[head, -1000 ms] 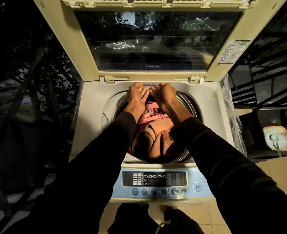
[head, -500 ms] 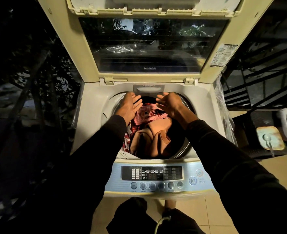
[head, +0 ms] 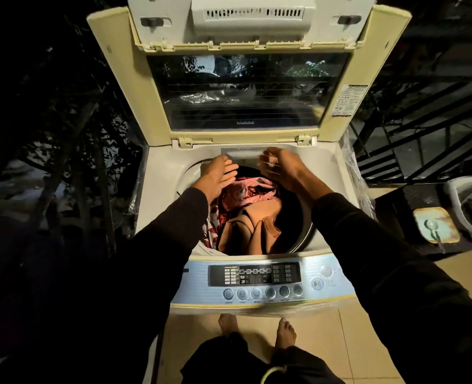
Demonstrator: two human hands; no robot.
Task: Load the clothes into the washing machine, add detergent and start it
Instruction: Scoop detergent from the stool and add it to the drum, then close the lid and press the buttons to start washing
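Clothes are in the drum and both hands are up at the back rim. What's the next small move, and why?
Probably pull open the detergent drawer: the clothes fill the drum, the right hand hovers, blurred, just beside the drawer, and the left hand is open by the rim.

Hands (head: 245, 169) over clothes-filled washer (head: 162, 195)

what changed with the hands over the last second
Both hands drew back from the detergent drawer at the tub's back rim, then the right hand went forward to it again, fingers curled and blurred. The left hand hovers open over the tub's back edge, short of the drawer. The clothes in the tub lie as before, and the lid stays up.
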